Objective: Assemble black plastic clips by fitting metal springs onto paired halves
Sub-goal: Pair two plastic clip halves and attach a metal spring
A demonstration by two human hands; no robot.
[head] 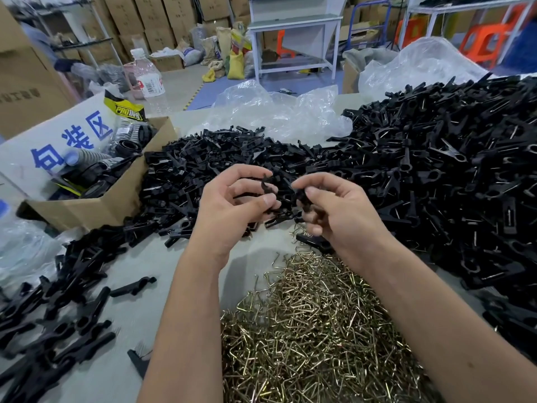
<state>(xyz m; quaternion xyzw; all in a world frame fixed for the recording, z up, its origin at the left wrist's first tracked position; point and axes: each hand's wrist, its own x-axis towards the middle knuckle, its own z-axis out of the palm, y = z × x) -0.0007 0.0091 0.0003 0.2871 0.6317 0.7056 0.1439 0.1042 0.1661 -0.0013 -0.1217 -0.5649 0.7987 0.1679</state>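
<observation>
You have bright, even light from above, so shadows are soft; your arms leave only faint ones on the table (139, 321). The springs (313, 330) glint and the plastic bags (279, 112) shine white in spots. The wide lens bends everything near the edges, so the shelves (87, 42) lean. Your hands (232, 205) look a bit soft, and the far boxes (162, 21) are fuzzy too

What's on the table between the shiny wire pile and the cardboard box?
In the head view, loose black clip halves and bare table lie between the springs and the box.
</observation>
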